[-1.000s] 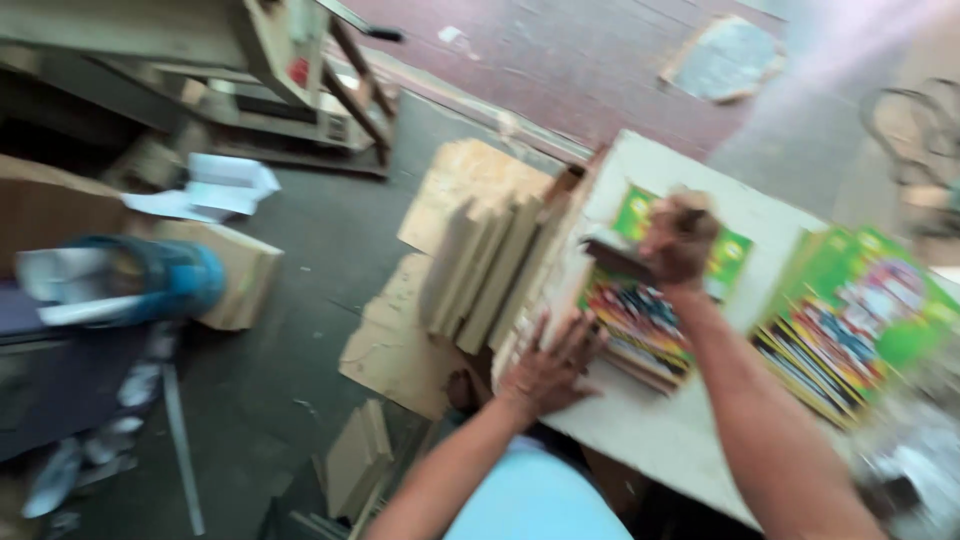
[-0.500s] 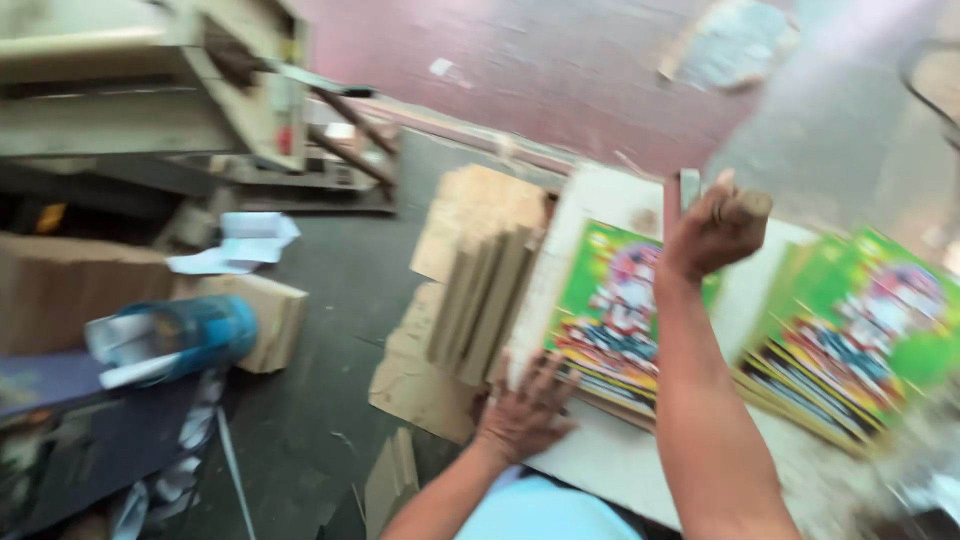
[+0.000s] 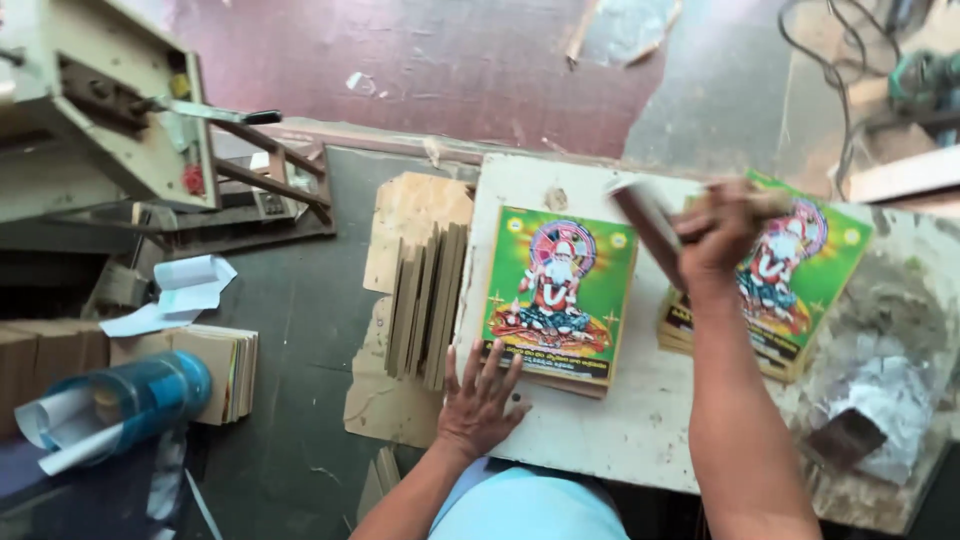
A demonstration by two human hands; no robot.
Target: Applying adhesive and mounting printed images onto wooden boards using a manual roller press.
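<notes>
Pressing the left hand (image 3: 478,398) flat on the stack (image 3: 560,292); clenching a dark block (image 3: 648,228) in the right hand (image 3: 722,228), just above-right.

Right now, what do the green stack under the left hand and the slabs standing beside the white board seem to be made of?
The green stack looks like printed paper books with glossy covers: bright picture, thin layered edges. The slabs look like raw brown cardboard or pressed board: dull, unprinted. The left hand rests at the stack's near edge.

One head-worn camera looks steeply down, close over the white table (image 3: 620,440).
</notes>
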